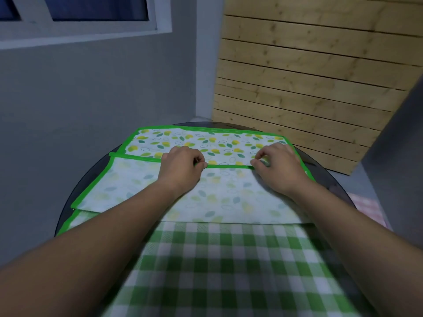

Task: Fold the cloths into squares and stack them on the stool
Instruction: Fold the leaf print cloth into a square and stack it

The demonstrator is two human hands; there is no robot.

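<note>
Checked cloth [217,271] nearest; left hand [183,167], right hand [278,168] seemingly pinch leaf-print cloth [224,197]

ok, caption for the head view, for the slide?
Mid-fold: left hand and right hand pinch the green hem of the leaf-print cloth.

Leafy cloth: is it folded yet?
Half folded: leafy cloth lies doubled, pale back up; left hand and right hand pinch its edge.

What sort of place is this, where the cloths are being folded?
Probably a plain room in a home, perhaps a spare corner: a grey wall with a white-framed window, a slatted pine panel behind, and a dark round table bearing a leaf-print cloth.
</note>
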